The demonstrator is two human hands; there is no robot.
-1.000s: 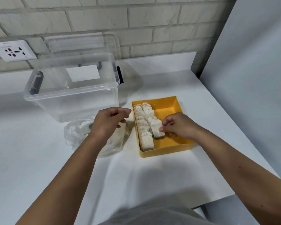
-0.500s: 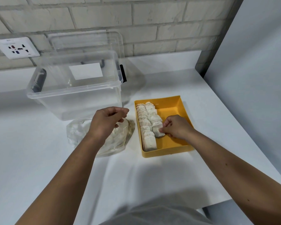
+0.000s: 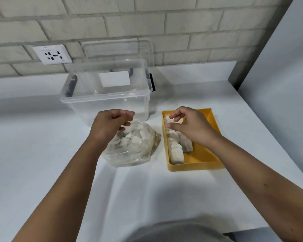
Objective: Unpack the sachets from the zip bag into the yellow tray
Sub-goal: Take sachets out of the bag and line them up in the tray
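A clear zip bag (image 3: 135, 149) with several white sachets inside lies on the white table, left of the yellow tray (image 3: 202, 161). My left hand (image 3: 108, 126) pinches the bag's upper edge. The tray holds two rows of white sachets (image 3: 177, 151) along its left side. My right hand (image 3: 189, 126) hovers above the tray's far half, fingers curled loosely apart, with nothing in it. The hand hides part of the sachet rows.
A clear plastic storage box (image 3: 107, 95) stands just behind the bag, its lid (image 3: 117, 48) leaning on the brick wall. A wall socket (image 3: 52, 54) is at the back left. A grey panel (image 3: 278, 67) borders the table's right side.
My right hand has let go of the sachet it was setting in the tray and has lifted up and toward the bag. My left hand keeps its hold on the bag.
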